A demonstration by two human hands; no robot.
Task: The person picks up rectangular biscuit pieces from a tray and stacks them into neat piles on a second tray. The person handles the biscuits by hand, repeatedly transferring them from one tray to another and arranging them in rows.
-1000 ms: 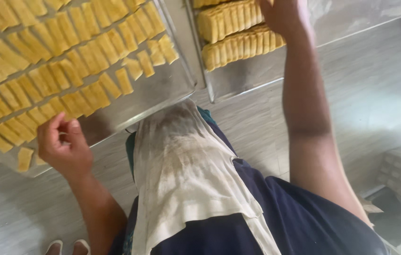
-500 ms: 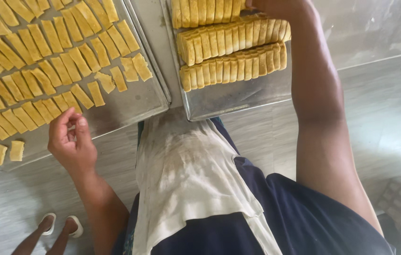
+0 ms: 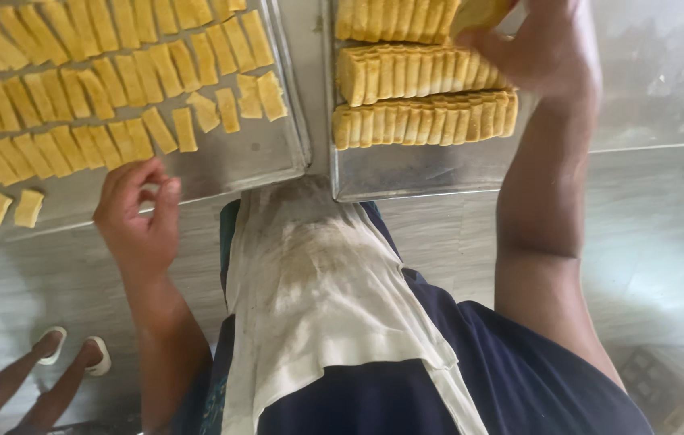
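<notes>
Where the picture ends at the top, both metal trays are cut off; the left tray [image 3: 229,165] holds loose yellow sticks [image 3: 108,97]; the right tray [image 3: 406,173] holds packed rows [image 3: 422,121]; the right hand [image 3: 543,52] reaches up, gripping a half-hidden yellow piece [image 3: 479,14]; the left hand [image 3: 139,213] curls loosely at the left tray's edge, holding nothing.

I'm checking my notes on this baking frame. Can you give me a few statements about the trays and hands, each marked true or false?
1. The left tray holds pieces laid flat and spread out. True.
2. The right tray holds loose scattered pieces. False: its pieces stand packed in tight rows.
3. The right hand is at the packed rows. True.
4. The left hand rests in the middle of the left tray. False: it is at the tray's near edge.
5. A pale cloth hangs down the person's front. True.
</notes>
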